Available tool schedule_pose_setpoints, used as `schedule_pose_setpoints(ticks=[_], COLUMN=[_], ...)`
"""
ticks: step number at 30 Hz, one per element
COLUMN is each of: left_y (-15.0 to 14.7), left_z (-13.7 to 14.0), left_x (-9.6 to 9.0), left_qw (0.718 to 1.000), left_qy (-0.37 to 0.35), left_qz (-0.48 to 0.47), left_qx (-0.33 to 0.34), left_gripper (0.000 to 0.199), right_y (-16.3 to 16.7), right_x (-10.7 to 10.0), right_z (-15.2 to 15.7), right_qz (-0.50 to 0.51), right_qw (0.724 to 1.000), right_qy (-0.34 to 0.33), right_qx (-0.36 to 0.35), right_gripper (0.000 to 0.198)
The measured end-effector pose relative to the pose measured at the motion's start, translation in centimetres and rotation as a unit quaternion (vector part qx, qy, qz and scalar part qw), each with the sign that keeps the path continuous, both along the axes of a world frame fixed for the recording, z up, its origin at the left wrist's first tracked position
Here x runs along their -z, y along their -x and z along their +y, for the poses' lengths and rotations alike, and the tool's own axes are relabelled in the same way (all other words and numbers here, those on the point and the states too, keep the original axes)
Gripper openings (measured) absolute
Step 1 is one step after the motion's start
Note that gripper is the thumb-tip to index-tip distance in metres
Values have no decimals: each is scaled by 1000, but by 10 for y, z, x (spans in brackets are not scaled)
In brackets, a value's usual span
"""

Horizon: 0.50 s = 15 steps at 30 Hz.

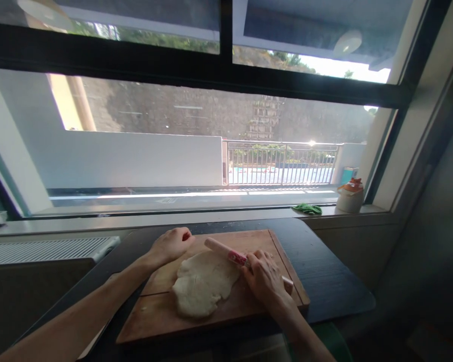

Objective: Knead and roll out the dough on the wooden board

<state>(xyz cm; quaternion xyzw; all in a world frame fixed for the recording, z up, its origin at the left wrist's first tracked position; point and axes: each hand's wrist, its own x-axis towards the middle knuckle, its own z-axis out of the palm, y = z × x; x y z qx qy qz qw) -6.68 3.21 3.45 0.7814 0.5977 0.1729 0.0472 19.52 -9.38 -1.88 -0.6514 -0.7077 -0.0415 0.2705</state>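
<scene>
A flattened, uneven sheet of pale dough (204,284) lies on a wooden cutting board (154,314). My right hand (266,276) is closed over a rolling pin (221,247), which slants from the board's back middle toward its right edge. The pin has a red printed label and touches the dough's upper right side. At the board's back left corner, my left hand (173,242) is curled into a loose fist, apart from the dough and the pin. Nothing shows in it.
The board rests on a dark table (324,271) by a large window. On the sill (249,213) are a green cloth (307,208) and a light pot-like container (350,198) with an orange-brown top. A white radiator (49,250) stands at left; a green seat (330,342) shows below the table.
</scene>
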Motion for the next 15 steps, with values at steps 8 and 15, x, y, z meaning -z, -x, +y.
schedule_pose_setpoints(ticks=[8, 15], left_y=[-117, -102], left_z=[34, 14], left_x=[26, 24], left_qw=[997, 990], left_qy=[-2, 34], left_qz=[61, 99], left_qx=[44, 91], left_gripper=[37, 34], right_y=[12, 32], right_x=[3, 5], right_z=[-10, -21], right_qz=[29, -8], right_qw=[999, 999], right_qy=[7, 17], right_qx=[-16, 43], right_gripper=[11, 15])
